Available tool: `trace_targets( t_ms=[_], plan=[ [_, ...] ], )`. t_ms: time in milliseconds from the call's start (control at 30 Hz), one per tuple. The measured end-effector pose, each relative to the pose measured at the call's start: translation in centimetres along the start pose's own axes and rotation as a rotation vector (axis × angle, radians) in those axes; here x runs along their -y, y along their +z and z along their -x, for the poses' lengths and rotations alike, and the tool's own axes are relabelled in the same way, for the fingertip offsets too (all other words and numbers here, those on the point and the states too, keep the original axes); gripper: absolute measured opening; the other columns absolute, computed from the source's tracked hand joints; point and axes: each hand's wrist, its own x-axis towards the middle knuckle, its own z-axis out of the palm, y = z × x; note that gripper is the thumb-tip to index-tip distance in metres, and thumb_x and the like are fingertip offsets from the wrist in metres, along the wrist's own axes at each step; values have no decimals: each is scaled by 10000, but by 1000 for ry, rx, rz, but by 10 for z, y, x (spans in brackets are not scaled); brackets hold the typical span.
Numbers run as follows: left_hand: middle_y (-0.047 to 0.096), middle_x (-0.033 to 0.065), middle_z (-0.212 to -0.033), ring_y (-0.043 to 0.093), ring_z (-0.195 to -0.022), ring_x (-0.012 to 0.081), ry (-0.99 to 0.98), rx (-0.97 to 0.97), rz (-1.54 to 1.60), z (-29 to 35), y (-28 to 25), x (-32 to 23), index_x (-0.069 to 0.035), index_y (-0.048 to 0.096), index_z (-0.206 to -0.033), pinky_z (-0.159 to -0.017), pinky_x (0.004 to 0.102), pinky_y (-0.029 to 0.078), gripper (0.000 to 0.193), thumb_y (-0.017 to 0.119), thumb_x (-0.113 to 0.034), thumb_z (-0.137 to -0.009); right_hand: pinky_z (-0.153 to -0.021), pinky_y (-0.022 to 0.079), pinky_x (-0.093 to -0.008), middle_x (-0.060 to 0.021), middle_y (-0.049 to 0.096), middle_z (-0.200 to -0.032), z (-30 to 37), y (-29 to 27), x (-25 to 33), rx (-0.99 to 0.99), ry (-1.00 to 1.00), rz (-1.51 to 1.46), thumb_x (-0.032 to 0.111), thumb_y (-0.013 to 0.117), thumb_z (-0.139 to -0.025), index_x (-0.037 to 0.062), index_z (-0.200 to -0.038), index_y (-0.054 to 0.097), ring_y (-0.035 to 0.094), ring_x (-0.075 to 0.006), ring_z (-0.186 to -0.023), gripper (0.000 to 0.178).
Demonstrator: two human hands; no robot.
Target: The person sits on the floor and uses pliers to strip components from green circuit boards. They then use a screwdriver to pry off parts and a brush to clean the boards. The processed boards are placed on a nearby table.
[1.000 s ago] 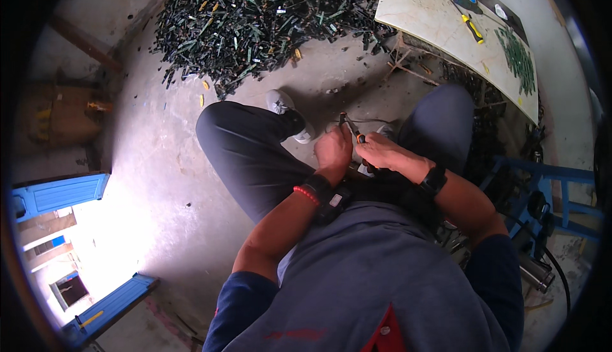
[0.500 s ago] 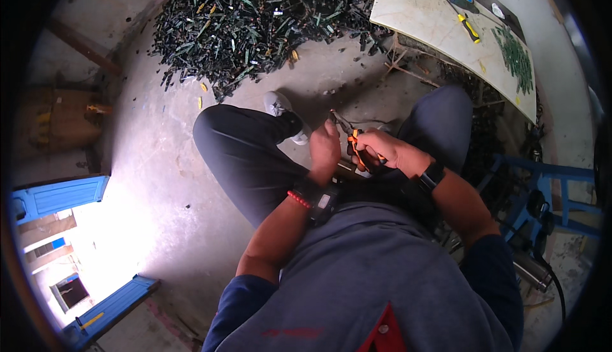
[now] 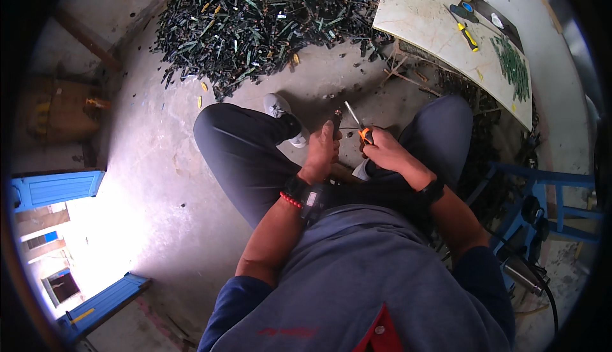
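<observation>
My left hand (image 3: 322, 150) is closed around a dark narrow piece (image 3: 337, 121) with a reddish, coppery tip pointing up; most of it is hidden by the fingers. To the right of it, my right hand (image 3: 387, 151) grips pliers (image 3: 364, 135) with orange and black handles. Their bright metal end points up and left, seen nearly edge-on, so I cannot tell whether the jaws are parted. The metal end stands apart from the dark piece. Both hands are between my knees, above the floor.
A large heap of dark strips (image 3: 255, 27) covers the floor ahead. On a pale tabletop (image 3: 421, 17) at the far right lie a yellow-and-black screwdriver (image 3: 468, 36) and several green strips (image 3: 512, 65). A blue stool (image 3: 542, 193) stands at right, beside a metal cylinder (image 3: 526, 274).
The pliers have come away from the tip of the dark piece and turned so their metal end points up. My right hand has shifted slightly right, apart from the left.
</observation>
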Motion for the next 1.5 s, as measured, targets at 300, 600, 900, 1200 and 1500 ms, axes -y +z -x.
trace_targets(
  t_ms=[300,600,900,1200,1500],
  plan=[
    [331,-69,-500,266,-376,43,141,-143,-176,0,4,3,-45,516,-787,-350,236,193,461,448,-475,-939,-745,462,-468,-238,600,-841,9,8,6,-251,14,393,155,530,-788,-15,-972,490,585,-416,-843,253],
    [494,62,-533,469,-493,153,310,-215,-414,-6,4,6,22,571,-682,-517,329,397,482,425,-344,-959,-669,470,-408,-197,559,-732,1,9,-19,-34,-47,231,213,534,-792,-22,-862,519,575,-363,-721,246],
    [512,127,-560,498,-561,212,394,-219,-536,-3,7,2,39,567,-694,-584,372,418,439,449,-296,-952,-464,453,-260,-87,656,-818,12,-21,18,427,380,-677,173,516,-823,26,-931,549,611,-141,-631,185],
    [503,48,-529,468,-514,126,423,-162,-592,-3,9,3,40,596,-679,-497,308,377,499,484,-381,-923,-478,458,-274,-91,664,-854,17,-40,16,503,427,-704,144,501,-820,35,-1026,532,622,-149,-656,235],
    [532,265,-617,544,-631,446,525,-171,-830,7,17,-5,58,590,-707,-594,463,427,450,505,-338,-904,-592,534,-341,-162,645,-892,16,-68,18,551,523,-566,137,492,-811,-25,-1045,529,662,-259,-805,287]
  ],
)
